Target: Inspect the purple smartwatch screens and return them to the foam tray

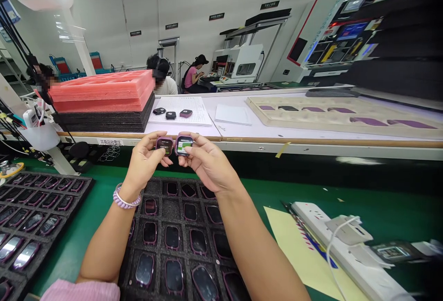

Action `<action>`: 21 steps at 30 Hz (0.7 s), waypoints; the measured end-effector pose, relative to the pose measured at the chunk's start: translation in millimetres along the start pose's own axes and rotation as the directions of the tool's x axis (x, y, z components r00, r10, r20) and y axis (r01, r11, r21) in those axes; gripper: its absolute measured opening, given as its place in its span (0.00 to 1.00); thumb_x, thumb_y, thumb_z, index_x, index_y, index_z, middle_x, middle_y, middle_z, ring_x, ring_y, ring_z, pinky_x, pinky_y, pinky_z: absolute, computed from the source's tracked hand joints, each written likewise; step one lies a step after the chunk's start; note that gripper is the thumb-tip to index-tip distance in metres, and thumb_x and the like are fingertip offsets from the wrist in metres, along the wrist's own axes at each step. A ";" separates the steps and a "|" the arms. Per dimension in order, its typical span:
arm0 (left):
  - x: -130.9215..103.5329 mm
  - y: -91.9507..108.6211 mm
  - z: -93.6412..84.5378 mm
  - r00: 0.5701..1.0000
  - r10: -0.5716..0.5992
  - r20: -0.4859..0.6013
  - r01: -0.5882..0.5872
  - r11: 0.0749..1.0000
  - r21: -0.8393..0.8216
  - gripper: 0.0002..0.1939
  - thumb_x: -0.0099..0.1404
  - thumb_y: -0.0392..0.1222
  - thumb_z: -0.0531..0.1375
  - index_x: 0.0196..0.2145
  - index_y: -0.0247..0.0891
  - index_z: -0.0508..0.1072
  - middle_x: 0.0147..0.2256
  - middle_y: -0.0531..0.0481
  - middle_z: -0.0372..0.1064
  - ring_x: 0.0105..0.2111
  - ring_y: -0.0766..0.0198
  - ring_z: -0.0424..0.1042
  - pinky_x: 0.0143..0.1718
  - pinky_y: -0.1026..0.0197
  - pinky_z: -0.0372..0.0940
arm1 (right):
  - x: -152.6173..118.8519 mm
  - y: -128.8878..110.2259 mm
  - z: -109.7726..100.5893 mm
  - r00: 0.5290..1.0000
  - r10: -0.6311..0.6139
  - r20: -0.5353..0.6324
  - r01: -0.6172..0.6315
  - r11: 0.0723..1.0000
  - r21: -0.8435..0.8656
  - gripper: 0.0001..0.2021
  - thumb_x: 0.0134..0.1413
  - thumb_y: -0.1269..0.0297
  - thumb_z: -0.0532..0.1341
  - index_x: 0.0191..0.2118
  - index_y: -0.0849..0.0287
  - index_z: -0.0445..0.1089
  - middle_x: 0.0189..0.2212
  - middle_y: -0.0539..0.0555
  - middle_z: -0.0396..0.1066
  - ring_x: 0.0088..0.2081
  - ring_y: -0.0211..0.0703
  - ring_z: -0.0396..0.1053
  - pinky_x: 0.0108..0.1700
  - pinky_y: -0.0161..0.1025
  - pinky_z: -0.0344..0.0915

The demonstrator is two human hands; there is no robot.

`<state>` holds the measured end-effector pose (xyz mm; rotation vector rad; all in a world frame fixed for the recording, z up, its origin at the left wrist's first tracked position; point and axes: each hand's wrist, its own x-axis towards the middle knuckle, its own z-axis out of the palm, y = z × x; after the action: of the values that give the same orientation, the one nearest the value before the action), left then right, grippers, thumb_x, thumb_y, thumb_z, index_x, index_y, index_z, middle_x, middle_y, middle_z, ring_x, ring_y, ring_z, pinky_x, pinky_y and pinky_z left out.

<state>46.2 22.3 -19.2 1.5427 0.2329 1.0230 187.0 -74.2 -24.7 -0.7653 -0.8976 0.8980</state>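
Side by side above a black foam tray, my two hands each grip a small strapless smartwatch. My left hand pinches a purple-framed watch whose screen looks mostly dark, thumb on its lower edge. In my right hand is a second watch, its screen lit with green and white, with the thumb over the lower part of the glass. Directly below, the tray's compartments hold several similar dark-screened watches. One compartment near the top of the tray has no watch in it.
Another watch-filled tray lies left. On the shelf are pink foam, a written sheet with 3 watches, and a beige tray of purple parts. A power strip and yellow paper lie right. Co-workers sit beyond.
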 end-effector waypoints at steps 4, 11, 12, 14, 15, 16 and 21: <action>-0.5 0.9 0.6 1.000 -0.014 0.003 0.014 1.000 0.007 0.24 0.57 0.38 0.62 0.53 0.36 0.72 0.42 0.47 0.75 0.25 0.67 0.76 0.27 0.67 0.73 | -0.2 -1.7 0.0 1.000 0.000 -0.004 0.000 1.000 0.004 0.23 0.46 0.63 0.72 0.48 0.58 0.70 0.30 0.48 0.72 0.26 0.37 0.68 0.32 0.35 0.63; -1.7 7.1 0.1 0.999 -0.036 0.003 0.036 0.999 -0.027 0.24 0.58 0.40 0.64 0.53 0.35 0.71 0.39 0.47 0.74 0.25 0.67 0.76 0.27 0.68 0.72 | 0.6 -2.6 -2.7 1.000 0.005 -0.009 -0.005 1.000 -0.019 0.24 0.46 0.62 0.72 0.49 0.59 0.70 0.31 0.49 0.72 0.27 0.38 0.68 0.32 0.36 0.63; -2.1 8.0 0.1 0.999 -0.037 0.004 0.037 0.999 -0.031 0.24 0.58 0.40 0.64 0.53 0.35 0.71 0.39 0.47 0.74 0.25 0.67 0.76 0.27 0.68 0.72 | 0.6 -2.9 -3.3 1.000 0.000 -0.013 -0.001 1.000 -0.023 0.23 0.46 0.62 0.72 0.49 0.58 0.70 0.31 0.49 0.72 0.27 0.38 0.68 0.32 0.36 0.63; -2.7 9.3 0.0 0.999 -0.034 0.005 0.035 0.999 -0.027 0.23 0.60 0.41 0.65 0.53 0.36 0.71 0.39 0.47 0.74 0.25 0.67 0.76 0.26 0.68 0.72 | 0.4 -3.6 -4.3 1.000 -0.007 -0.019 0.006 1.000 -0.029 0.23 0.46 0.62 0.72 0.49 0.58 0.70 0.32 0.49 0.72 0.27 0.38 0.68 0.32 0.37 0.63; -2.9 9.7 -0.1 1.000 -0.031 0.003 0.031 0.999 -0.024 0.23 0.60 0.41 0.65 0.53 0.36 0.72 0.39 0.47 0.74 0.25 0.67 0.75 0.26 0.68 0.71 | 0.4 -4.0 -4.7 1.000 -0.010 -0.020 0.009 0.999 -0.032 0.23 0.46 0.62 0.72 0.49 0.58 0.70 0.32 0.49 0.72 0.27 0.38 0.68 0.32 0.37 0.63; -3.0 9.9 -0.2 1.000 -0.030 0.002 0.030 0.999 -0.022 0.23 0.61 0.42 0.65 0.53 0.36 0.72 0.39 0.47 0.74 0.24 0.67 0.75 0.26 0.68 0.71 | 0.3 -4.4 -5.1 1.000 -0.013 -0.022 0.012 0.999 -0.034 0.22 0.46 0.62 0.72 0.49 0.58 0.70 0.32 0.49 0.72 0.27 0.38 0.68 0.32 0.37 0.63; -3.9 10.5 -2.1 0.999 -0.047 0.027 0.049 0.997 -0.058 0.23 0.61 0.41 0.65 0.53 0.35 0.72 0.37 0.48 0.74 0.25 0.66 0.75 0.26 0.67 0.71 | 1.1 -4.0 -7.8 0.999 -0.025 -0.025 0.024 0.999 -0.046 0.21 0.47 0.62 0.72 0.48 0.57 0.71 0.33 0.49 0.72 0.28 0.39 0.68 0.32 0.37 0.64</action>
<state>38.3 18.3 -12.0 1.4901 0.2194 0.9637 195.6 -76.3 -24.2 -0.8019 -0.9063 0.8468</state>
